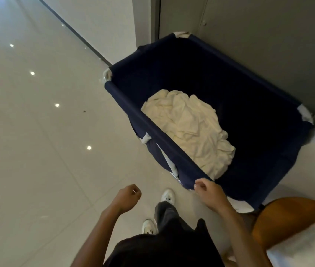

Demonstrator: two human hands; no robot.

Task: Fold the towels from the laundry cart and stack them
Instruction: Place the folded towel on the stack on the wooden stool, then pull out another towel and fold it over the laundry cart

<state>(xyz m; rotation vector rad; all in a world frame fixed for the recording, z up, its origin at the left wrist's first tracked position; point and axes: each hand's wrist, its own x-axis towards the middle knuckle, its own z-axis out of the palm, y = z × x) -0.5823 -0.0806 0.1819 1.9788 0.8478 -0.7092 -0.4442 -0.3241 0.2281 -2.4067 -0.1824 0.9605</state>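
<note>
A navy fabric laundry cart stands ahead and to the right, against a grey wall. A crumpled pile of cream towels lies at its bottom. My right hand hovers at the cart's near corner with curled fingers and nothing in them; whether it touches the rim is unclear. Over the floor to the left of the cart, my left hand is a loose fist, empty and apart from the cart.
Glossy beige floor tiles spread to the left. A rounded wooden table with a white folded cloth sits at the lower right. A grey wall runs behind the cart. My white shoes are below.
</note>
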